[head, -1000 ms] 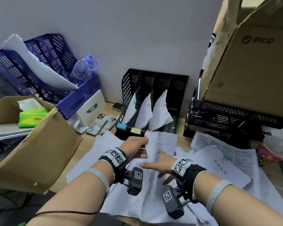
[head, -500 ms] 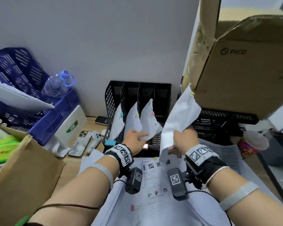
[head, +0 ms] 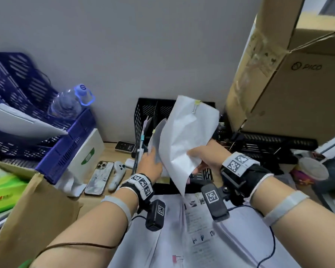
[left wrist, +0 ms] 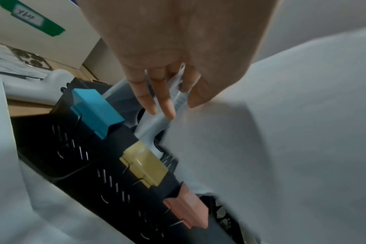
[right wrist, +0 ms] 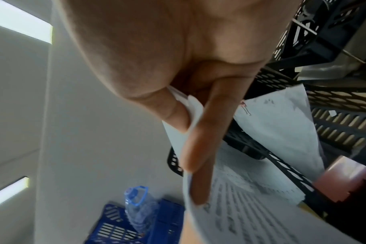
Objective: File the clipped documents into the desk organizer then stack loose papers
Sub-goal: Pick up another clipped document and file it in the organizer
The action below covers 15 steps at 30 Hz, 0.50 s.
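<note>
My right hand (head: 203, 157) pinches a white clipped document (head: 188, 136) by its lower edge and holds it upright in front of the black desk organizer (head: 143, 117). A yellow clip (head: 196, 106) sits at its top. In the right wrist view my thumb and forefinger (right wrist: 196, 145) squeeze the sheet (right wrist: 193, 115). My left hand (head: 151, 163) holds a filed document (head: 156, 140) standing in a slot, with thumb and fingers (left wrist: 167, 107) on either side of it. Blue (left wrist: 94, 109), yellow (left wrist: 144, 166) and pink (left wrist: 186, 209) clips mark the organizer's front edge. Loose papers (head: 201, 229) lie below my wrists.
Blue baskets (head: 66, 144) with a water bottle (head: 70, 103), a white box (head: 85, 151), a phone (head: 100, 176) and a controller (head: 117, 175) lie left. A big cardboard box (head: 288, 93) sits on black trays (head: 269, 144) at right. An open carton (head: 37, 219) stands near left.
Both hands left the papers on the desk. The right hand lifted the yellow-clipped document and swung it left, over the organizer. The left hand took hold of a filed document.
</note>
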Each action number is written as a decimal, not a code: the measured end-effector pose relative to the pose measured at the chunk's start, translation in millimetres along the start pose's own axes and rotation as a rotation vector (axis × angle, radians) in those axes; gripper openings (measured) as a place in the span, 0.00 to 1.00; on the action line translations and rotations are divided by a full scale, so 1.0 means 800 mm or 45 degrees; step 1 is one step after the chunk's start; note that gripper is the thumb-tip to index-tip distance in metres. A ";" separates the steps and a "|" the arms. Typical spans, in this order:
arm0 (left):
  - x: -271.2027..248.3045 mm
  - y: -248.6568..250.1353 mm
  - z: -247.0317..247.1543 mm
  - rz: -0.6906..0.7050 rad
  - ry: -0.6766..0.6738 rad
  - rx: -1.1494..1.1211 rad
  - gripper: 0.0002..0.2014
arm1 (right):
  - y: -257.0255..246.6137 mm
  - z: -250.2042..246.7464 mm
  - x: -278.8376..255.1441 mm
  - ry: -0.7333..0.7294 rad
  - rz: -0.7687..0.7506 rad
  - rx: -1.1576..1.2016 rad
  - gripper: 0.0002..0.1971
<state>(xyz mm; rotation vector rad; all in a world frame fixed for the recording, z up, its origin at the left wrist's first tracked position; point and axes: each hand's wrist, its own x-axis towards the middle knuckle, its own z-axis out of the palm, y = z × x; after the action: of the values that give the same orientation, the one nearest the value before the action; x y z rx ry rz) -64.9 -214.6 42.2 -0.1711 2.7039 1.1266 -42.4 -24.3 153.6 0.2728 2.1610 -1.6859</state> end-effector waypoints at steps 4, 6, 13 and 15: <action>0.000 -0.011 -0.012 0.032 -0.042 -0.092 0.32 | -0.007 0.041 0.040 0.122 0.096 -0.126 0.22; 0.003 -0.014 -0.019 0.058 -0.048 -0.079 0.33 | -0.012 0.057 0.058 0.208 0.113 -0.292 0.27; 0.009 -0.022 -0.026 0.110 -0.095 -0.094 0.35 | -0.005 0.098 0.093 0.432 0.095 -0.259 0.18; 0.010 -0.026 -0.024 0.104 -0.118 -0.135 0.35 | -0.009 0.099 0.095 0.459 0.077 -0.262 0.13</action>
<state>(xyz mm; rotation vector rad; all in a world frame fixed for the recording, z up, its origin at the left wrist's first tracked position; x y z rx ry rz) -71.6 -243.1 39.3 -0.0235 2.5927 1.2693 -100.0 -108.8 112.5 0.6167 2.5329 -1.4540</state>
